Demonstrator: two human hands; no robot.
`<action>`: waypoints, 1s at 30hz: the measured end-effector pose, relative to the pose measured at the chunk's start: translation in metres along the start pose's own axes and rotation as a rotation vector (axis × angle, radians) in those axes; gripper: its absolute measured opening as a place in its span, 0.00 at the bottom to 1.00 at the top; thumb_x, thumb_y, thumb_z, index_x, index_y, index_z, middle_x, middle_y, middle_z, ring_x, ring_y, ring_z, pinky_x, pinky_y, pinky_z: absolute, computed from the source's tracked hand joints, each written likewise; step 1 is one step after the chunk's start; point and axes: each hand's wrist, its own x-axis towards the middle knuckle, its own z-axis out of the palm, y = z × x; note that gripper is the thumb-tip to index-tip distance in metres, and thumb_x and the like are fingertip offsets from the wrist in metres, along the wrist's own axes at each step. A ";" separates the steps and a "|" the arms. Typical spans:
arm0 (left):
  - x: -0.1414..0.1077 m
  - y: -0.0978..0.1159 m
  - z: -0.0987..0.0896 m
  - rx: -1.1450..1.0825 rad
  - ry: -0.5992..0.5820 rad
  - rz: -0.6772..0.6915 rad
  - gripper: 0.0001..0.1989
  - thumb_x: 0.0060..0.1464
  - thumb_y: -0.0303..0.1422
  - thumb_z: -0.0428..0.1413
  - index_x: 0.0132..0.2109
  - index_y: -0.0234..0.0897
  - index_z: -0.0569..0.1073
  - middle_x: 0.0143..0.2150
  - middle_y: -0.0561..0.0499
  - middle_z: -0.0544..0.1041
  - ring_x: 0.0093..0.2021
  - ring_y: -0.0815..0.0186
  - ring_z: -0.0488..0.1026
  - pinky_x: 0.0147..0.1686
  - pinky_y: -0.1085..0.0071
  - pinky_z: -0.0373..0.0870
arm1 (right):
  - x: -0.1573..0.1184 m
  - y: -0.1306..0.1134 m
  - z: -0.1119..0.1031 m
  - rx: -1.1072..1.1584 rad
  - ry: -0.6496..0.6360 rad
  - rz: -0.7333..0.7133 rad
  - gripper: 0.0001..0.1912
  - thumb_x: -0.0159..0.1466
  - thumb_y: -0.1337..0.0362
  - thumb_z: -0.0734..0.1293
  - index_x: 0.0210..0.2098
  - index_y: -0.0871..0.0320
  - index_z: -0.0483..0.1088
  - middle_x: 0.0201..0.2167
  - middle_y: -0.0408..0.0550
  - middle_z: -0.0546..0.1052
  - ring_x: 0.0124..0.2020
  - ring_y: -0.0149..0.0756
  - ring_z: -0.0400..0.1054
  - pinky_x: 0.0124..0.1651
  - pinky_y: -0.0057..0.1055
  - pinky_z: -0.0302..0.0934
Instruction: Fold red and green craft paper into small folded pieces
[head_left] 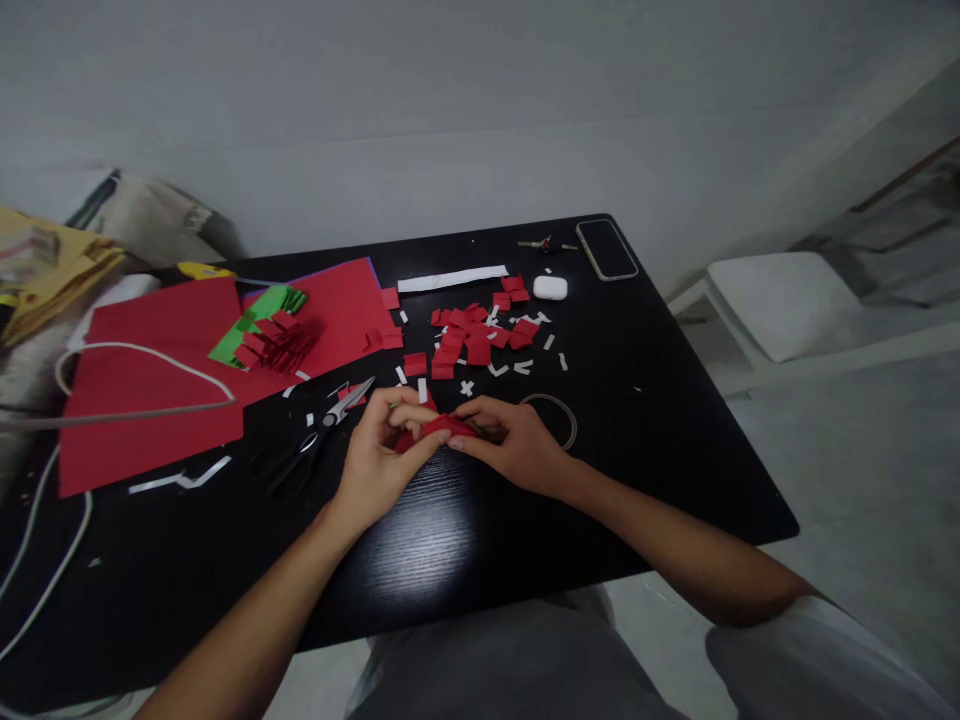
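Here, both hands [390,440] [517,440] pinch a small, layered red paper piece [448,429].

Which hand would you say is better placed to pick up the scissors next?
Left, probably: the left hand is nearer the scissors than the right hand, though both hold the red paper.

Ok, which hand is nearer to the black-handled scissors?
Left. The left hand is just right of the scissors, fingers on the folded red paper; the right hand is farther right, at that paper's other side.
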 end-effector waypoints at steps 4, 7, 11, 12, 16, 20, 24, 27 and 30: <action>0.001 0.001 0.000 -0.045 -0.028 -0.032 0.20 0.55 0.30 0.69 0.49 0.42 0.68 0.34 0.57 0.83 0.33 0.71 0.78 0.37 0.74 0.72 | -0.001 -0.003 0.002 -0.090 0.033 -0.073 0.07 0.65 0.61 0.75 0.42 0.54 0.81 0.35 0.42 0.85 0.34 0.34 0.76 0.40 0.31 0.67; 0.001 0.002 -0.001 -0.074 -0.039 -0.057 0.21 0.56 0.31 0.70 0.50 0.42 0.67 0.33 0.57 0.83 0.33 0.69 0.79 0.38 0.73 0.72 | -0.001 -0.004 0.003 -0.005 0.064 -0.083 0.08 0.65 0.61 0.75 0.43 0.55 0.81 0.38 0.44 0.85 0.39 0.37 0.79 0.44 0.33 0.70; -0.001 0.000 -0.002 -0.039 -0.096 -0.061 0.21 0.57 0.34 0.69 0.50 0.42 0.66 0.33 0.56 0.83 0.32 0.69 0.78 0.35 0.73 0.70 | -0.001 -0.005 0.006 0.123 0.064 -0.068 0.08 0.65 0.59 0.75 0.42 0.55 0.81 0.37 0.45 0.86 0.38 0.38 0.80 0.44 0.34 0.72; -0.002 -0.001 -0.002 -0.012 -0.125 -0.055 0.21 0.59 0.34 0.68 0.51 0.43 0.66 0.34 0.55 0.82 0.33 0.69 0.78 0.34 0.73 0.70 | -0.001 -0.005 0.007 0.137 0.066 -0.065 0.08 0.64 0.59 0.75 0.41 0.55 0.81 0.37 0.45 0.85 0.38 0.38 0.80 0.44 0.34 0.72; -0.004 -0.002 -0.005 0.150 -0.183 0.045 0.21 0.61 0.34 0.66 0.56 0.44 0.65 0.42 0.51 0.80 0.37 0.67 0.77 0.36 0.71 0.71 | 0.000 -0.004 0.007 0.123 0.112 -0.041 0.06 0.64 0.59 0.75 0.38 0.55 0.81 0.35 0.45 0.85 0.37 0.37 0.79 0.42 0.34 0.72; -0.003 0.009 -0.011 0.359 -0.109 0.239 0.09 0.65 0.32 0.60 0.50 0.42 0.70 0.50 0.47 0.74 0.43 0.65 0.74 0.45 0.65 0.72 | 0.003 -0.001 0.005 0.133 0.182 0.003 0.07 0.64 0.59 0.74 0.37 0.56 0.79 0.33 0.45 0.84 0.35 0.36 0.78 0.41 0.33 0.71; -0.002 0.019 -0.013 0.470 -0.179 0.284 0.06 0.71 0.29 0.51 0.42 0.40 0.71 0.51 0.46 0.73 0.53 0.60 0.73 0.54 0.61 0.70 | 0.003 0.001 0.007 0.166 0.205 0.053 0.08 0.62 0.59 0.75 0.37 0.56 0.79 0.34 0.45 0.84 0.35 0.36 0.78 0.42 0.33 0.72; -0.003 0.019 -0.011 0.538 -0.250 0.233 0.07 0.71 0.30 0.50 0.42 0.40 0.70 0.53 0.44 0.72 0.55 0.59 0.72 0.56 0.60 0.69 | 0.002 0.001 0.010 0.202 0.193 0.072 0.08 0.60 0.59 0.76 0.37 0.56 0.80 0.35 0.46 0.85 0.36 0.37 0.79 0.43 0.34 0.73; -0.003 0.016 -0.009 0.589 -0.290 0.221 0.06 0.71 0.30 0.49 0.43 0.40 0.69 0.54 0.43 0.72 0.57 0.57 0.70 0.58 0.57 0.68 | 0.000 0.000 0.011 0.211 0.174 0.069 0.08 0.60 0.59 0.76 0.37 0.55 0.80 0.36 0.46 0.85 0.37 0.37 0.80 0.44 0.35 0.75</action>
